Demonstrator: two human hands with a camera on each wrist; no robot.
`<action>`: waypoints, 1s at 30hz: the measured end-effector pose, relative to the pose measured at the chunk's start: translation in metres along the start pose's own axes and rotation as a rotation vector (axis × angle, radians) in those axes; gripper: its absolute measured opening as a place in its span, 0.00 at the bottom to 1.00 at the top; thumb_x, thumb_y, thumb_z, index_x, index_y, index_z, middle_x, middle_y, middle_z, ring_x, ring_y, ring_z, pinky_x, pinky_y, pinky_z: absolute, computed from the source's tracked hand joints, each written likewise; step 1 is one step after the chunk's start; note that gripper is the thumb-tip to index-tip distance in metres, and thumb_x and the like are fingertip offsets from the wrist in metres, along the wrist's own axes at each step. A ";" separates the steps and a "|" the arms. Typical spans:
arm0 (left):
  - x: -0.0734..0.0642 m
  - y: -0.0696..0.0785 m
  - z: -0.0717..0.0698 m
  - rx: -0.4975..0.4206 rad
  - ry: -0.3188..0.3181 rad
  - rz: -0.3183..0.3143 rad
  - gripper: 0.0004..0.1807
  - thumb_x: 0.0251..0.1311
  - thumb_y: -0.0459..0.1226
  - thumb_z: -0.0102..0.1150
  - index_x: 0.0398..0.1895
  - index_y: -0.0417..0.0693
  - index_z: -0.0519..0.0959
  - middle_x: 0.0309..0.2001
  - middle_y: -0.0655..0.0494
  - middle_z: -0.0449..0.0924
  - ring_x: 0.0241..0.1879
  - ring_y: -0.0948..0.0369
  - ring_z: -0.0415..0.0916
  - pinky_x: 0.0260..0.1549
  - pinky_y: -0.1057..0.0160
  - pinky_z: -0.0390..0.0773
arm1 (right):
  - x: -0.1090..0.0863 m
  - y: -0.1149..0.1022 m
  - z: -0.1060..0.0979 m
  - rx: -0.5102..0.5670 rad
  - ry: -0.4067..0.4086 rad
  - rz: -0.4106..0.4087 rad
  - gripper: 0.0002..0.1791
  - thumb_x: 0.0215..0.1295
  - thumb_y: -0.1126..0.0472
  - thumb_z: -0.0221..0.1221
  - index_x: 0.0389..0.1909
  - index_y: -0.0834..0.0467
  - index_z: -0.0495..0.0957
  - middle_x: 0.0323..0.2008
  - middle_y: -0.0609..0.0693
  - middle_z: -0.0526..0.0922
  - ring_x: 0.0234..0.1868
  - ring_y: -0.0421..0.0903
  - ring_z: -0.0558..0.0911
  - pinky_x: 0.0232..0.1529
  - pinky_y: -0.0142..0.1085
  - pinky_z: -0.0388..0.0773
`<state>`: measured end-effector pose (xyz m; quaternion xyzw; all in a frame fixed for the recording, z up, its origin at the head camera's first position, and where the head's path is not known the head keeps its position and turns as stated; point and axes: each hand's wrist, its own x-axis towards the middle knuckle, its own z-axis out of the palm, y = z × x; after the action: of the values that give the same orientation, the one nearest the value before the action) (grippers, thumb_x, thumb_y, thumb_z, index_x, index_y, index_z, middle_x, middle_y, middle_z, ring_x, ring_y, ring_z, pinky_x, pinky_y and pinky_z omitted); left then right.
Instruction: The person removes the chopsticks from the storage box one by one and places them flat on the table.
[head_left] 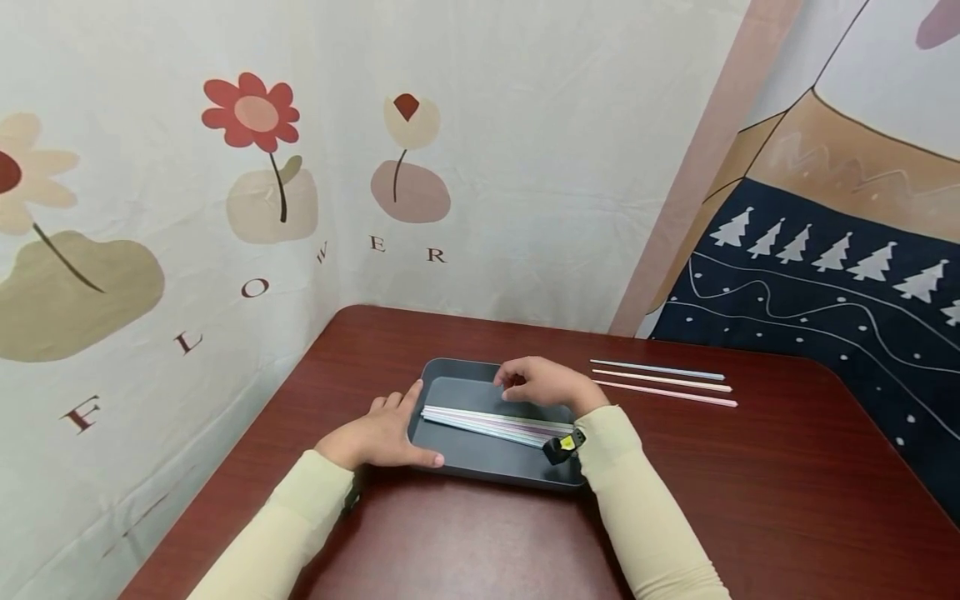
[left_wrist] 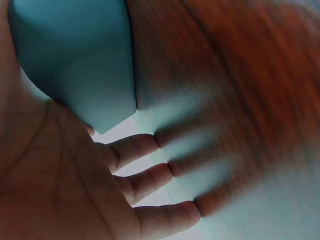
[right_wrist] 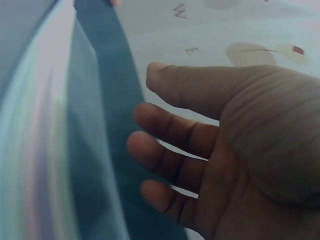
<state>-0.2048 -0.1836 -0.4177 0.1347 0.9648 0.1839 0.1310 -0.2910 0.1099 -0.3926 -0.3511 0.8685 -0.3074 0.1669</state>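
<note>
A dark grey tray (head_left: 480, 473) lies on the table, and a bundle of pastel chopsticks (head_left: 480, 422) rests inside it. My left hand (head_left: 381, 432) is at the tray's left end, fingers spread along the rim and thumb at the near corner. In the left wrist view, the palm and fingers (left_wrist: 150, 220) lie against the table beside the tray's outer wall (left_wrist: 95, 75). Over the far part of the tray hovers my right hand (head_left: 546, 382), its fingers loosely bent. The right wrist view shows nothing between thumb and fingers (right_wrist: 160, 150), with the blurred chopsticks (right_wrist: 42, 165) to their left.
Blue, yellow and pink chopsticks (head_left: 663, 382) lie apart on the reddish-brown table (head_left: 780, 467), right of the tray. Behind the table hangs a pale cloth (head_left: 525, 167) with flower prints. A dark blue cloth with tree prints (head_left: 825, 275) is at the right.
</note>
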 end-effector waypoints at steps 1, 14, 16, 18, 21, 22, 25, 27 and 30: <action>0.000 0.000 0.000 -0.003 -0.002 -0.002 0.75 0.38 0.71 0.69 0.79 0.38 0.40 0.69 0.34 0.58 0.65 0.37 0.56 0.57 0.40 0.67 | 0.003 -0.001 0.004 0.009 -0.008 -0.001 0.11 0.71 0.62 0.59 0.51 0.58 0.81 0.42 0.45 0.80 0.40 0.45 0.76 0.43 0.40 0.75; 0.001 0.000 0.001 -0.014 -0.001 0.016 0.76 0.38 0.71 0.69 0.80 0.41 0.39 0.65 0.37 0.62 0.62 0.40 0.58 0.54 0.42 0.69 | 0.013 0.007 0.025 0.074 -0.043 0.043 0.06 0.72 0.63 0.58 0.46 0.54 0.81 0.35 0.46 0.79 0.31 0.43 0.73 0.36 0.37 0.72; 0.001 0.000 0.001 -0.017 -0.001 0.016 0.76 0.38 0.71 0.69 0.80 0.40 0.39 0.65 0.37 0.62 0.62 0.40 0.58 0.54 0.42 0.69 | 0.013 0.008 0.027 0.078 -0.046 0.057 0.05 0.72 0.64 0.58 0.44 0.53 0.81 0.33 0.47 0.78 0.30 0.42 0.71 0.35 0.37 0.71; 0.001 0.000 0.001 -0.016 -0.002 0.013 0.76 0.37 0.72 0.69 0.80 0.40 0.39 0.65 0.37 0.61 0.62 0.39 0.58 0.55 0.42 0.69 | 0.012 0.010 0.029 0.073 -0.042 0.075 0.05 0.72 0.64 0.59 0.43 0.53 0.81 0.32 0.46 0.78 0.30 0.42 0.71 0.34 0.37 0.71; 0.001 -0.001 0.000 -0.015 -0.005 0.014 0.76 0.38 0.72 0.69 0.79 0.39 0.39 0.66 0.35 0.60 0.64 0.38 0.57 0.56 0.41 0.68 | 0.013 0.010 0.031 0.053 -0.038 0.082 0.05 0.71 0.64 0.59 0.41 0.52 0.81 0.32 0.46 0.78 0.30 0.42 0.72 0.35 0.37 0.71; 0.001 -0.001 0.000 -0.013 -0.005 0.013 0.76 0.38 0.71 0.69 0.79 0.39 0.39 0.67 0.34 0.59 0.64 0.38 0.56 0.56 0.41 0.68 | 0.014 0.010 0.031 0.041 -0.038 0.082 0.05 0.71 0.64 0.59 0.41 0.51 0.82 0.32 0.45 0.78 0.30 0.41 0.72 0.35 0.37 0.71; 0.001 -0.002 0.000 -0.005 -0.004 0.015 0.76 0.38 0.71 0.69 0.79 0.37 0.39 0.68 0.33 0.58 0.65 0.36 0.55 0.57 0.40 0.67 | 0.015 0.010 0.032 0.018 -0.041 0.064 0.06 0.71 0.65 0.59 0.40 0.51 0.82 0.32 0.45 0.78 0.31 0.41 0.72 0.36 0.37 0.71; 0.001 -0.002 -0.001 -0.001 -0.002 0.013 0.76 0.38 0.71 0.69 0.79 0.37 0.40 0.68 0.33 0.58 0.65 0.36 0.55 0.57 0.40 0.67 | 0.016 0.009 0.032 0.010 -0.042 0.060 0.06 0.71 0.66 0.59 0.40 0.52 0.82 0.32 0.45 0.78 0.31 0.41 0.72 0.36 0.37 0.71; 0.002 -0.001 0.000 -0.004 -0.002 0.017 0.76 0.39 0.71 0.69 0.79 0.37 0.40 0.68 0.32 0.58 0.65 0.36 0.56 0.57 0.40 0.66 | 0.015 0.009 0.033 0.004 -0.043 0.066 0.06 0.70 0.66 0.59 0.39 0.51 0.81 0.31 0.45 0.78 0.31 0.41 0.72 0.36 0.36 0.71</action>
<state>-0.2067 -0.1843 -0.4182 0.1428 0.9631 0.1870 0.1308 -0.2893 0.0904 -0.4249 -0.3283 0.8754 -0.2957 0.1961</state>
